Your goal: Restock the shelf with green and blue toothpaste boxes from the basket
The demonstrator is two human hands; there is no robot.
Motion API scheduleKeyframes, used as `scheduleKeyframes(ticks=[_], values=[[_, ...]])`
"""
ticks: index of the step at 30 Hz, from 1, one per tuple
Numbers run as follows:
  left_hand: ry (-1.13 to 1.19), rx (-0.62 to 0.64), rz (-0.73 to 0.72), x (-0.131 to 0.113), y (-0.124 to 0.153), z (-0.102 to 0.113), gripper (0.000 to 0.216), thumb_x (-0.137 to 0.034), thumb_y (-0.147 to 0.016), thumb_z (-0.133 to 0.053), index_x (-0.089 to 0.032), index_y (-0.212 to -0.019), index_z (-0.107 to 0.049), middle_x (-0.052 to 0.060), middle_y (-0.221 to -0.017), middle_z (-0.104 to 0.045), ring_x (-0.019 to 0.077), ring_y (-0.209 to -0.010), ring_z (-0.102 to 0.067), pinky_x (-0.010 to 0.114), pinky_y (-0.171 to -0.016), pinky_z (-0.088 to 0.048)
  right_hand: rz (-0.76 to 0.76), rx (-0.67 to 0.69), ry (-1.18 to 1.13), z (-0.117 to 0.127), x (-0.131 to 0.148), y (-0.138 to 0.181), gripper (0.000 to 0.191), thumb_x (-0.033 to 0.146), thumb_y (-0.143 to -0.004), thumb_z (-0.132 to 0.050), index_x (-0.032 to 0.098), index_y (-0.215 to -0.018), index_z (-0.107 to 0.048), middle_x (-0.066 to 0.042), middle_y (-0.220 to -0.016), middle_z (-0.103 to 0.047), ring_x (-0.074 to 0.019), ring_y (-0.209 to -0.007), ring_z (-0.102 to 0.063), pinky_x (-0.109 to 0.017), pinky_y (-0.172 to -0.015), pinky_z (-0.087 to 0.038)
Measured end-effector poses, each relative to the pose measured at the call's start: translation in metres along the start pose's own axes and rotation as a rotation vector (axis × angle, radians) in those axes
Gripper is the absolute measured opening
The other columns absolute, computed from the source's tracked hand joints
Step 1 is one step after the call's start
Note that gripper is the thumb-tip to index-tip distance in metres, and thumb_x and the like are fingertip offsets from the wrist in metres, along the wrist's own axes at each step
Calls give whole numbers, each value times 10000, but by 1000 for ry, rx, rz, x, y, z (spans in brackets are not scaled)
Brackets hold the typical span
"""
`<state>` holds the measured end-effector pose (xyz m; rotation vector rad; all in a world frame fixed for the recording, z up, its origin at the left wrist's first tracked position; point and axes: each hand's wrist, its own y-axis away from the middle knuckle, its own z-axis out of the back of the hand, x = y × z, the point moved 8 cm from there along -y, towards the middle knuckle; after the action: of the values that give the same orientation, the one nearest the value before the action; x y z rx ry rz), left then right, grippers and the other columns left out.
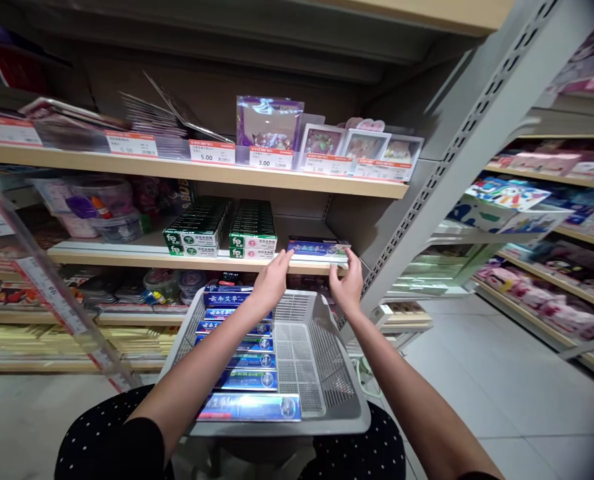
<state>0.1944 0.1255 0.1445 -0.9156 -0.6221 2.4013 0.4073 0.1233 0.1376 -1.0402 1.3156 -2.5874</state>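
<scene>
A blue toothpaste box lies lengthwise at the front of the middle shelf, near its right end. My left hand reaches to the box's left end, fingers stretched out, fingertips at its corner. At the right end is my right hand, thumb and fingers apart, fingertips by the box's edge. Neither hand is wrapped round it. A grey plastic basket rests at my lap below the shelf. Along its left side lie several blue toothpaste boxes in a row, partly hidden by my left forearm.
Green-and-white toothpaste boxes stand in two stacked rows on the middle shelf. Price tags and small packs line the upper shelf. A slotted metal post rises at the right, beside a tiled aisle floor. Plastic tubs stand left.
</scene>
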Motion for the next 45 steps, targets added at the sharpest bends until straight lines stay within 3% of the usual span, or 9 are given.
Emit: scheduleKeyframes(ticks=[3, 6, 11, 16, 21, 27, 32, 35, 45], values=[[21, -12, 17, 10, 30, 27, 401, -103, -895, -376, -185, -1210, -610, 100, -1261, -619, 236, -1181, -565, 373, -1037, -428, 11, 69, -128, -5, 32, 26, 489, 310, -884, -474, 196, -1359, -444, -122, -1359, -502, -256, -1289, -445, -447, -1107, -345], [-6, -37, 147, 42, 64, 55, 313, -170, -904, -401, -210, -1055, -672, 75, -1082, -684, 239, -1032, -622, 374, -960, -470, -76, 175, -293, -23, 49, 56, 442, 320, -867, -514, 217, -1297, -516, -107, -1312, -548, -259, -1250, -489, -447, -1093, -376], [-148, -148, 343, 109, 115, 86, 359, -233, -889, -437, -172, -1214, -576, 130, -1205, -605, 291, -1158, -542, 434, -1037, -398, -350, 369, -618, -81, 53, 103, 451, 330, -785, -636, 227, -1217, -562, -108, -1270, -592, -256, -1206, -552, -448, -1080, -406], [-154, -120, 585, 163, 145, 69, 619, -263, -836, -522, -73, -1404, -363, 222, -1292, -520, 337, -1230, -502, 471, -1034, -404, -696, 437, -781, -137, 37, 139, 548, 308, -683, -729, 210, -1194, -556, -141, -1336, -558, -282, -1277, -508, -471, -1080, -400], [-192, -78, 593, 168, 151, 54, 658, -242, -839, -525, -76, -1438, -308, 216, -1332, -519, 322, -1245, -504, 438, -1054, -398, -716, 479, -771, -158, 29, 155, 625, 264, -677, -715, 187, -1268, -525, -127, -1417, -493, -274, -1335, -444, -441, -1122, -348], [-202, -111, 559, 169, 155, 55, 639, -269, -849, -525, -73, -1427, -337, 210, -1304, -502, 318, -1220, -503, 435, -1021, -423, -545, 542, -808, -157, 33, 159, 523, 222, -713, -646, 206, -1228, -559, -87, -1261, -623, -243, -1181, -582, -421, -1043, -442], [-102, -193, 540, 180, 155, 61, 438, -310, -844, -530, -102, -1226, -581, 129, -1002, -598, 252, -917, -617, 397, -916, -487, -518, 476, -704, -145, 23, 155, 452, 277, -712, -657, 195, -1152, -598, -100, -1213, -635, -251, -1135, -583, -397, -917, -521], [-50, -192, 515, 181, 153, 62, 371, -343, -837, -542, -113, -1101, -662, 113, -927, -628, 244, -885, -624, 392, -912, -486, -518, 431, -686, -136, 16, 152, 420, 305, -704, -669, 192, -1103, -600, -98, -1153, -655, -232, -1036, -613, -385, -887, -525], [251, -244, 615, 187, 161, 56, 325, -371, -731, -676, -140, -958, -660, 102, -927, -692, 235, -857, -669, 384, -851, -521, -522, 403, -832, -130, 11, 152, 371, 390, -656, -724, 218, -922, -530, -66, -1015, -664, -212, -982, -631, -403, -934, -482]])
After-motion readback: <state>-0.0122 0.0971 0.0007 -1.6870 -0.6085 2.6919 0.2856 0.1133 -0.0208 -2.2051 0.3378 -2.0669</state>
